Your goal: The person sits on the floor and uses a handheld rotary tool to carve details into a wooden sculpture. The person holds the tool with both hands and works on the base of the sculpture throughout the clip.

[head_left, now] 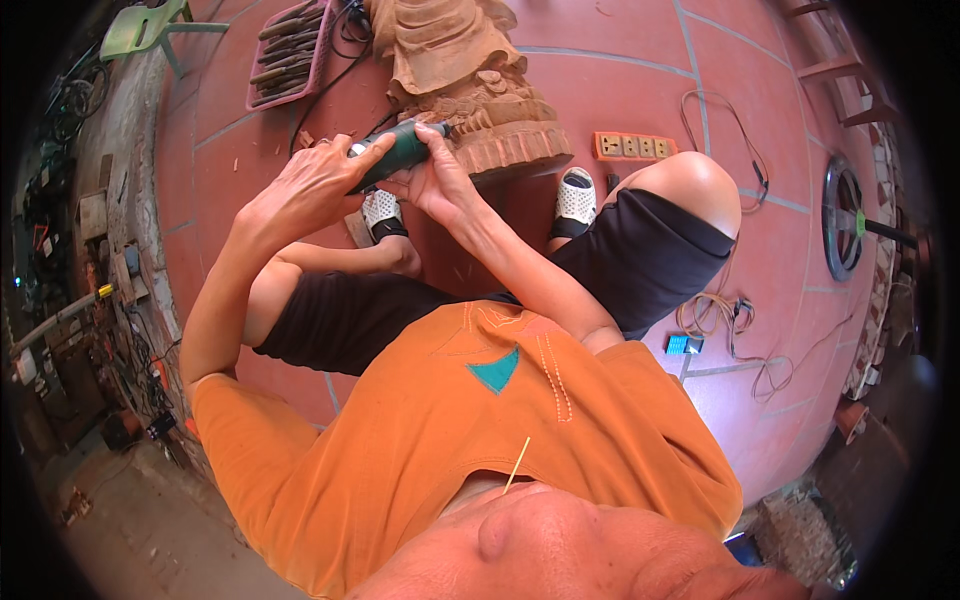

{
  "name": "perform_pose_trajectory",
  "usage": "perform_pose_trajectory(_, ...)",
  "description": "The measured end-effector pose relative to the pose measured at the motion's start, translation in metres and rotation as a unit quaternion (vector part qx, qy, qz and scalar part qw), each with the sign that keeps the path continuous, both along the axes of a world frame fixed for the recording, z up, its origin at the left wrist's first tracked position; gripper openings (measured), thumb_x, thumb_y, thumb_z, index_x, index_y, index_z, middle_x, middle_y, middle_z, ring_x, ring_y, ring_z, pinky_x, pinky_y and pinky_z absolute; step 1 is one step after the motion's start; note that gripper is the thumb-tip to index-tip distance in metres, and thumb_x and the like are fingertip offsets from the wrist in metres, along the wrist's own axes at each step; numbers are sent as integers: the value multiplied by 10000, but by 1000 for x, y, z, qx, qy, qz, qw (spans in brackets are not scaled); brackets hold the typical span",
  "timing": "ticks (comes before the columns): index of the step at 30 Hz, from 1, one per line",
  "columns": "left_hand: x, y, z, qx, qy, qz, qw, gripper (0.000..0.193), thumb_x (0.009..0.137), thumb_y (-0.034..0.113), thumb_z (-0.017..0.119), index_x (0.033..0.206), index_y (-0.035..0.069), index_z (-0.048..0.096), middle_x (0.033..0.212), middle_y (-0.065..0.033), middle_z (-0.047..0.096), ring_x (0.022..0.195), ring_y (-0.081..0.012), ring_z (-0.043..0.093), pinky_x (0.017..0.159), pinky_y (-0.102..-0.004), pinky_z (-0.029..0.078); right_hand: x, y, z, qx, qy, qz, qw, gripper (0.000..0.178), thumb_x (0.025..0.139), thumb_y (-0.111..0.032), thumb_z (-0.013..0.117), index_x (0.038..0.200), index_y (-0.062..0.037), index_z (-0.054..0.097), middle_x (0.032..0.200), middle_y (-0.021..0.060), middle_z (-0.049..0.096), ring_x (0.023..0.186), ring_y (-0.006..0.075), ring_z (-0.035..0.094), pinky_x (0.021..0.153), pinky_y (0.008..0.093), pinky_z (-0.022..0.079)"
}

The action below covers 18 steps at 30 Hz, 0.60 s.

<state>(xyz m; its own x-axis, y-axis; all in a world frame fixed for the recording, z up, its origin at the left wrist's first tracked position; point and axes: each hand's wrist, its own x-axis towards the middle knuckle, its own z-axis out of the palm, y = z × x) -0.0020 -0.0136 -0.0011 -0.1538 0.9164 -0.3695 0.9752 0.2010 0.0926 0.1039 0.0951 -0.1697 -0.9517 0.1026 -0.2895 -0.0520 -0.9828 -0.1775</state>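
Between my two hands is a dark green rotary tool [405, 150], its narrow nose pointing right toward the carving. My left hand [318, 180] wraps over its rear end. My right hand [440, 183] grips the front part, fingers closed around the body near the nose. Just beyond stands a carved brown wooden statue [440, 45], with flowing folds and a ridged base [515, 150]. The tool's nose is close to the lower carving; whether the tip touches the wood I cannot tell.
A pink basket [325, 45] of carving tools sits at the far left, beside black cords. An orange power strip [635, 147] lies right of the statue. Loose cable [715, 310] crosses the red tiles. A green chair [145, 30] stands far left; a black wheel-like ring [843, 215] lies right.
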Motion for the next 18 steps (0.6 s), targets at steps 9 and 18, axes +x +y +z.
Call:
perform_pose_trajectory(9, -5, -7, 2, 26, 25, -56, 998, 806, 791, 106, 735, 1507, 134, 367, 1102, -229, 554, 956, -406, 614, 811, -472, 506, -2, -8, 3, -26, 3, -51, 998, 395, 931, -458, 635, 1186, -159, 592, 1122, 41, 681, 1046, 226, 663, 887, 488, 539)
perform_pose_trajectory(18, -11, 9, 5, 6, -15, -72, 997, 849, 738, 211, 789, 1474, 88, 385, 1005, -251, 603, 899, -429, 635, 785, -497, 513, 3, -4, -21, -79, 37, -8, 996, 323, 908, -456, 681, 1065, -177, 639, 1061, 42, 723, 972, 227, 697, 854, 468, 555)
